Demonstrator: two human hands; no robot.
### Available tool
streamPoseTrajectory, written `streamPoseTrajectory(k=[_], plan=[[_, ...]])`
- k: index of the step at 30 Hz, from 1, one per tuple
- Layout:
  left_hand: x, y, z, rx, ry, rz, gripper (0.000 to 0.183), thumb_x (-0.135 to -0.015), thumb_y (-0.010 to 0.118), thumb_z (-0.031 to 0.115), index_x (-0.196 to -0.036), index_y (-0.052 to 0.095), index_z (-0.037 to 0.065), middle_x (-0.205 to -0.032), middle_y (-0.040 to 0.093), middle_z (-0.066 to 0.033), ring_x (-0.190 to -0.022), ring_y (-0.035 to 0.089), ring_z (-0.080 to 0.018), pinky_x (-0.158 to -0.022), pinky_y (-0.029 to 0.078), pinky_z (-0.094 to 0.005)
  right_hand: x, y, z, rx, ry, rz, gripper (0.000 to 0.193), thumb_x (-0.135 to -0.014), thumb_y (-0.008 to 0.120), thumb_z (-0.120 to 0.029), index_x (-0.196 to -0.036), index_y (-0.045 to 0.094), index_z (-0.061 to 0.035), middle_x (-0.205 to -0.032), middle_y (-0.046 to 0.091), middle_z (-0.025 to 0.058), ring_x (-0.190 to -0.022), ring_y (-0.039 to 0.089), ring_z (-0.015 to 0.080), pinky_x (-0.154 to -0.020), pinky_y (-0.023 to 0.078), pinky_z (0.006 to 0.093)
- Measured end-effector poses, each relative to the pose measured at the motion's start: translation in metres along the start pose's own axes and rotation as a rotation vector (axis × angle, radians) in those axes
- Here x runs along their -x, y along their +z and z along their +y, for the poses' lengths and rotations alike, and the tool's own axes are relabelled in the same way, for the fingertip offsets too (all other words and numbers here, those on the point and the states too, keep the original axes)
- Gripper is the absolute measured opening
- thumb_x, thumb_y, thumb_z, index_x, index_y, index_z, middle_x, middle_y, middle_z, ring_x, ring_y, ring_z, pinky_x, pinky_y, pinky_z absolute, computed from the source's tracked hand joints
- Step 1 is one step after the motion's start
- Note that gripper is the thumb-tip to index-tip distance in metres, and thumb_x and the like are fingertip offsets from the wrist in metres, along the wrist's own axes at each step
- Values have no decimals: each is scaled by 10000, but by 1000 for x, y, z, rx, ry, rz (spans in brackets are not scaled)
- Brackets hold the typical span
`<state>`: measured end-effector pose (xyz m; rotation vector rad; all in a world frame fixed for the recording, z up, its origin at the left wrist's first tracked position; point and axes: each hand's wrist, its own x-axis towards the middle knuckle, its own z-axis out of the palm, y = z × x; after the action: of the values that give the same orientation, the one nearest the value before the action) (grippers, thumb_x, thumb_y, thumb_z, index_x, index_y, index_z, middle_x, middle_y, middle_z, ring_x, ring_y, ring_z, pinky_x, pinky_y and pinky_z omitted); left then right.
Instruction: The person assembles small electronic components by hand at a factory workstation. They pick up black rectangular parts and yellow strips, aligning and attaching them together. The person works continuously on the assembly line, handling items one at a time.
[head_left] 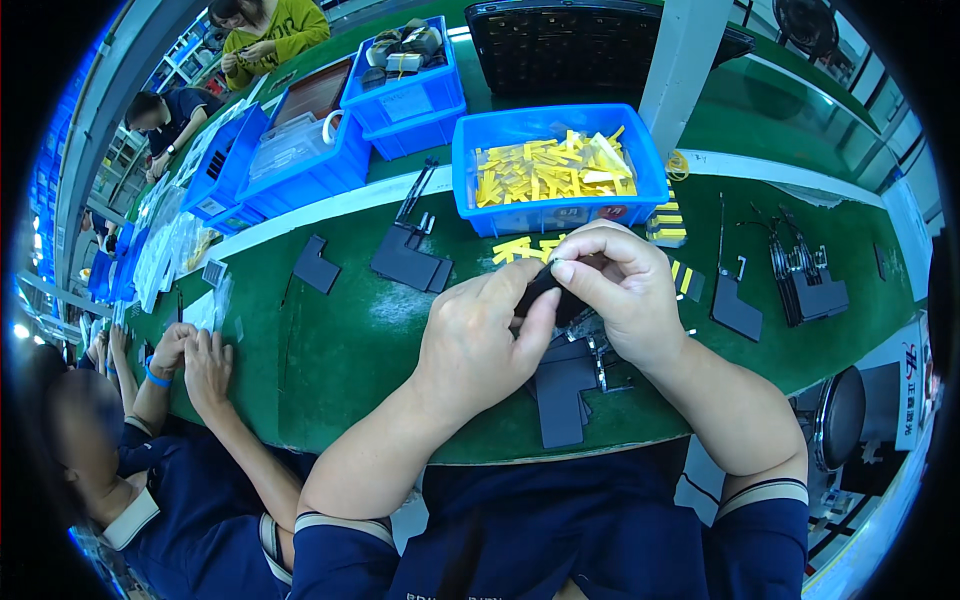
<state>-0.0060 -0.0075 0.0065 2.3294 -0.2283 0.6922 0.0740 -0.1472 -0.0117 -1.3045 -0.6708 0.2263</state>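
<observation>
Over the front middle of the green table, my left hand (470, 325) is closed round a small black part (540, 291), thumb and fingers pinching it. My right hand (628, 285) is closed at the part's upper end, thumb against forefinger; any smaller piece in that pinch is hidden. Just below my hands lies a stack of dark L-shaped parts (560, 405) with metal fittings, partly covered by my fingers. Loose yellow strips (520, 249) lie right behind my hands.
Behind stands a blue bin (560, 213) of yellow strips. Dark L-shaped parts with leads lie left (410, 258) and right (738, 308); a cluster (808, 285) sits farther right. Blue crates (310, 165) line the far left. At my left a co-worker's hands (205, 365) work close by.
</observation>
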Motion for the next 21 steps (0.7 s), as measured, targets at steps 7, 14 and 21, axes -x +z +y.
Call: streamPoseTrajectory(k=[7,14,21], plan=[[1,0,-5,-259,120,112,140,-745,673,10,-855,588,24,-736,646,-97,-582,633,-214,-491,482,-300,1,3,4,-7,11,30,68,-826,630,-24,-884,633,11,-893,579,43,-814,577,94,-714,478,223],[-2,0,-3,-216,150,149,131,-741,666,19,-847,590,30,-701,636,-89,-565,622,-214,-472,472,-296,-1,3,10,-56,56,15,76,-831,625,-18,-898,632,16,-905,579,46,-816,580,107,-740,477,230],[-2,3,-10,-110,70,174,115,-745,671,52,-827,594,28,-642,620,-99,-517,603,-244,-474,469,-317,1,3,13,-130,69,-16,73,-840,613,-23,-903,625,12,-895,573,34,-814,573,94,-733,477,230]])
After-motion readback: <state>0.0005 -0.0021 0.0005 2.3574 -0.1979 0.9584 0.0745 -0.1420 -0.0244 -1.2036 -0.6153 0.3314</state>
